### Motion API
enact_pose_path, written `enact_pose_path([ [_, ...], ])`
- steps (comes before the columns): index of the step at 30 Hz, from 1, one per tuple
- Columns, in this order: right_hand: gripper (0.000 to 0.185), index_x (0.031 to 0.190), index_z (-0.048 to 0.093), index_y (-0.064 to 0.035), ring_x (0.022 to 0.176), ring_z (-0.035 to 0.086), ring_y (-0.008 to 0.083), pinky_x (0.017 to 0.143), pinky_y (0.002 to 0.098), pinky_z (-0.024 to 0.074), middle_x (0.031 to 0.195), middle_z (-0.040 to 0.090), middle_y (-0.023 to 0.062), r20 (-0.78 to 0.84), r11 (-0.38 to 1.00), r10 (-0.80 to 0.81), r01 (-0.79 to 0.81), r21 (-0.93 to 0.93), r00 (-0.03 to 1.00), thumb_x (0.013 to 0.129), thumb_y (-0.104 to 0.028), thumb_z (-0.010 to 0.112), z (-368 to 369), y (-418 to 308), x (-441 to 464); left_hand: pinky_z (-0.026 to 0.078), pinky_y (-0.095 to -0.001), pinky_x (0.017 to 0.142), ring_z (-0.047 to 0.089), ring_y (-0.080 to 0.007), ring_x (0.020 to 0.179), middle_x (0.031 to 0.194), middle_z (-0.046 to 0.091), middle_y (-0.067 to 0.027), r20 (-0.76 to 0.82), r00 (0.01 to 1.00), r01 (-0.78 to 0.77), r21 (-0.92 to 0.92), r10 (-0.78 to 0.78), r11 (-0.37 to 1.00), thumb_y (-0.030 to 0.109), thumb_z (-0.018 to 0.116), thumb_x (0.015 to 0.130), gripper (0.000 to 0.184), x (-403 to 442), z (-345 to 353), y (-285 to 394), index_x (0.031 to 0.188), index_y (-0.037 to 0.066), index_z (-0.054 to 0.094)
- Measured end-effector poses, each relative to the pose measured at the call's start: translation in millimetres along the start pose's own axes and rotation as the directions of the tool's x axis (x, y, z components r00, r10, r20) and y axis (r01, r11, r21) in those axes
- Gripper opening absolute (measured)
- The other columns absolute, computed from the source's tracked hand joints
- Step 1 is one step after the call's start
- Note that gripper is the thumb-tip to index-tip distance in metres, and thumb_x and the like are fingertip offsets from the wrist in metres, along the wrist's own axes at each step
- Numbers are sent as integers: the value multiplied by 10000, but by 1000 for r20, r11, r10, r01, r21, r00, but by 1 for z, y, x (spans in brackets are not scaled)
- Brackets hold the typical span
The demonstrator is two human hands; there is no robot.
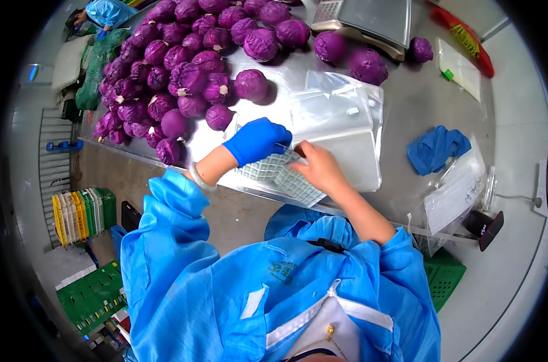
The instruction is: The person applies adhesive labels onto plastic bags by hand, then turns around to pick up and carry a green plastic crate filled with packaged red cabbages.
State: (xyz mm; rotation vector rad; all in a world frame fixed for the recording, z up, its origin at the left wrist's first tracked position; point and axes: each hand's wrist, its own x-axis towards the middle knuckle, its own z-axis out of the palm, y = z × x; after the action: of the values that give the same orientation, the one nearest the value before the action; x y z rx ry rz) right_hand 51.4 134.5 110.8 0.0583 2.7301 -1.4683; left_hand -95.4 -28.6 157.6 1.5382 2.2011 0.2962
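Note:
My left hand (259,142), in a blue glove, is closed at the top edge of a pale green, grid-patterned sheet (301,186). The sheet looks folded or layered, and its exact kind cannot be made out. My right hand (317,167), bare, pinches the same sheet from the right. Both hands are over the near edge of the metal table. Just beyond them lies a stack of clear plastic bags (352,154). Many purple cabbages (189,78) are heaped to the left and behind, the nearest single cabbage (219,117) close to my left hand.
A scale (370,24) stands at the back among a few cabbages. To the right lie a blue cloth (438,149), papers (452,202) and a red tool with yellow bristles (465,40). Crates (84,214) stand at floor level, left. Another person (108,13) is at the far left.

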Motion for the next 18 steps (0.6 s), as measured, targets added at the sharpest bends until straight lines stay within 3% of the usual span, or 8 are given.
enact_pose_path([
  [2, 320, 964, 587, -15, 868, 631, 414, 751, 495, 485, 876, 666, 220, 76, 993, 119, -117, -30, 990, 843, -290, 699, -11, -7, 2, 507, -406, 747, 652, -332, 834, 910, 681, -88, -65, 993, 98, -79, -103, 992, 220, 747, 763, 275, -9, -17, 20, 1014, 131, 680],
  [3, 233, 877, 570, -25, 756, 625, 421, 660, 511, 472, 749, 644, 208, -6, 998, 15, -16, -58, 1000, 877, -242, 656, -17, -9, -3, 510, -395, 791, 657, -307, 902, 1003, 682, -93, -62, 991, 111, -108, -118, 988, 202, 763, 764, 376, -17, -27, 26, 1118, 126, 658],
  [7, 227, 872, 591, -26, 679, 619, 403, 597, 473, 463, 710, 637, 186, 35, 991, 4, 1, -132, 999, 869, -236, 675, -46, 2, -21, 505, -350, 876, 648, -237, 1022, 1101, 665, -103, -79, 979, 159, -267, -186, 951, 138, 760, 780, 412, -46, -43, 11, 1168, 81, 632],
  [10, 224, 846, 609, -16, 612, 607, 373, 560, 441, 445, 663, 620, 185, 15, 998, 59, -59, 32, 998, 859, -221, 698, -59, -9, -29, 515, -320, 817, 670, -182, 916, 1037, 687, -68, -255, 935, 46, -604, -248, 796, 137, 732, 818, 331, -55, -36, 11, 1138, 104, 653],
  [12, 216, 833, 621, -11, 568, 599, 346, 528, 411, 430, 640, 610, 183, 19, 990, 113, -114, 78, 993, 860, -209, 704, -66, -17, -34, 507, -266, 860, 629, -93, 949, 1000, 686, -37, -263, 854, 23, -842, -448, 539, 66, 713, 846, 288, -61, -27, 18, 1124, 28, 646],
  [14, 223, 838, 615, -11, 558, 597, 345, 519, 410, 427, 639, 612, 179, -6, 988, 117, -116, 99, 993, 867, -216, 699, -71, -16, -37, 509, -251, 867, 631, -98, 951, 986, 684, -39, -315, 804, -69, -892, -505, 447, 47, 700, 859, 242, -59, -15, 21, 1095, 10, 661],
  [15, 245, 836, 609, -12, 564, 606, 348, 516, 416, 433, 643, 625, 169, -43, 995, 87, -89, -52, 995, 870, -239, 696, -74, -23, -40, 510, -240, 810, 629, -84, 900, 949, 689, -39, -340, 787, -80, -884, -514, 461, 52, 691, 874, 170, -60, -8, 22, 1037, 6, 686],
  [18, 269, 830, 604, -14, 571, 612, 352, 517, 423, 444, 636, 626, 163, -108, 992, 27, -40, -116, 994, 872, -265, 692, -77, -20, -51, 478, -221, 690, 605, -59, 776, 837, 693, -32, -345, 735, -33, -878, -583, 478, 67, 682, 890, 107, -59, 1, 32, 958, -14, 695],
])
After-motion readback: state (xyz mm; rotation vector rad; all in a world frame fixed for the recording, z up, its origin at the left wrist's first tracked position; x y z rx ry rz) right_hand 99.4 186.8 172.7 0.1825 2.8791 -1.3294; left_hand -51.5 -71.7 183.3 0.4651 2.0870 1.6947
